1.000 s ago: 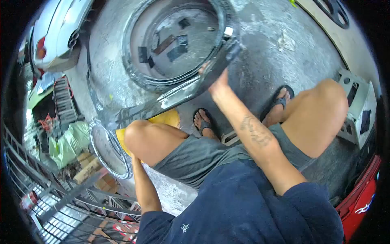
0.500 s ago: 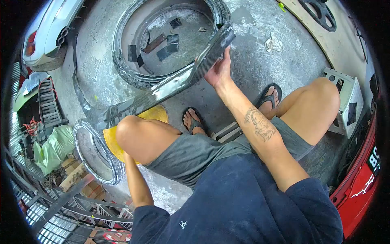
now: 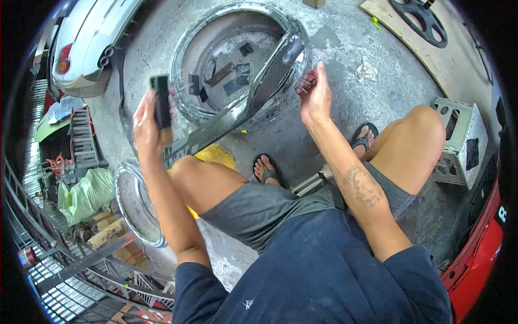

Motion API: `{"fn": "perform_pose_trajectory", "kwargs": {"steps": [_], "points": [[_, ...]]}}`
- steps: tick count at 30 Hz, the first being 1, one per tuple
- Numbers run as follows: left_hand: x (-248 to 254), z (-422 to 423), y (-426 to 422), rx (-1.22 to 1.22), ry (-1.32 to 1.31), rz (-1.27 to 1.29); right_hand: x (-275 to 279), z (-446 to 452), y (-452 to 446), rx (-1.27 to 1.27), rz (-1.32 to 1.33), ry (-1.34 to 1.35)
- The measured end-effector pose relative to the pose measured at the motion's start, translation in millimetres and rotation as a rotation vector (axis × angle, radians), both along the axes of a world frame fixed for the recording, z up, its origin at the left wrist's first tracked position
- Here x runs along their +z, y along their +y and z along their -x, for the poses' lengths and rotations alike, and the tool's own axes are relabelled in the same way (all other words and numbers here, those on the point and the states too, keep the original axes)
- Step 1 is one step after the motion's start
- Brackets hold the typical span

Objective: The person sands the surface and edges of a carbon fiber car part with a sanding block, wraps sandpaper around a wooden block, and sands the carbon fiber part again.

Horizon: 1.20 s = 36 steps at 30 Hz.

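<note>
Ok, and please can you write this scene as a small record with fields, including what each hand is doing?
left hand: holds dark block, blurred
right hand: open, fingers bent, beside dark panel, not gripping it
dark panel: long, slanting over large ring, lower end near left knee
large ring: on floor, dark scraps inside its outline
yellow item: partly hidden by left leg
white crate: on floor, right side

White letter (image 3: 502,214) — B or R, unclear — on the dark patch (image 3: 498,220) of the red bodywork (image 3: 476,267).
</note>
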<state>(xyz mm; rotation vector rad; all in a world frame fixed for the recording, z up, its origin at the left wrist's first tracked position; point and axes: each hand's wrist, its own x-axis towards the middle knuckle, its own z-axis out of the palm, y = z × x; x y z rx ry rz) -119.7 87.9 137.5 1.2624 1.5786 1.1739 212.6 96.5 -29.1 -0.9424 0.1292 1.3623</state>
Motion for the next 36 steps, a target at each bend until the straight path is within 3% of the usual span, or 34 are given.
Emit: {"fn": "perform_pose_trajectory", "kwargs": {"steps": [2,3,7,9,13,16,18,21,23,25,27,34,36], "points": [[-5.6,-57.5,29.7,-0.086,-0.271,0.01,22.0,-26.8,-1.0,0.104,-0.307,-0.159],[-7.4,-84.9,39.6,-0.194,-0.416,-0.008,41.2,-39.1,2.8,0.08,-0.309,-0.176],[-11.4,-176.0,57.3,-0.361,-0.64,-0.017,118.0,-70.7,20.9,0.757,-0.526,-0.635],[-20.4,-208.0,58.5,-0.313,-0.715,0.014,123.6,-80.1,29.8,0.877,-0.585,-0.686],[-39.6,-242.1,52.9,-0.333,-0.875,0.075,109.8,-90.9,31.4,0.838,-0.576,-0.623],[-36.6,-256.4,41.4,-0.316,-0.875,0.039,100.7,-92.2,23.3,0.779,-0.546,-0.572],[-31.3,-265.0,31.4,-0.262,-0.829,-0.027,104.9,-94.6,19.6,0.658,-0.558,-0.717],[-32.6,-267.3,25.0,-0.183,-0.86,-0.013,109.8,-104.5,22.5,0.704,-0.632,-0.624],[-33.2,-260.4,18.3,-0.245,-0.839,0.042,111.2,-113.5,27.2,0.735,-0.612,-0.632],[-42.0,-246.6,20.5,-0.412,-1.018,0.195,111.0,-122.7,34.5,0.591,-0.62,-0.479],[-44.3,-239.2,17.0,-0.41,-1.015,0.194,116.1,-134.7,40.3,0.56,-0.637,-0.438],[-42.5,-220.5,4.9,-0.379,-0.72,0.062,118.1,-155.9,45.3,0.472,-0.55,-0.665],[-41.8,-217.1,4.0,-0.366,-0.753,0.036,124.9,-155.6,37.7,0.587,-0.655,-0.595]]}}
